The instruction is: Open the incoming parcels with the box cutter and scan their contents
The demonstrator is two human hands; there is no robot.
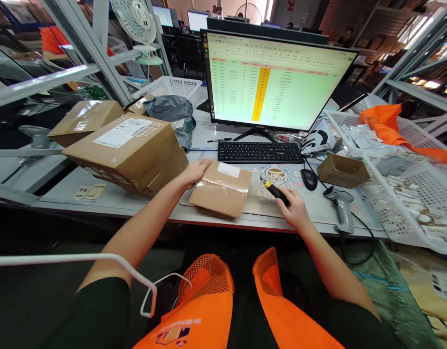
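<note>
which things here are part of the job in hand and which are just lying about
Seemingly in the job:
taped carton, left hand at its edge
utility knife, in the right hand

Apparently just lying about:
pen
mouse
barcode scanner
small brown box
large labelled box

Small carton (223, 194): print on its label (229, 169) too small to read.
Monitor (231, 92): spreadsheet entries illegible.
Orange vest (205, 322): cropped by the bottom edge.
White basket (389, 206): runs beyond the right edge.
</note>
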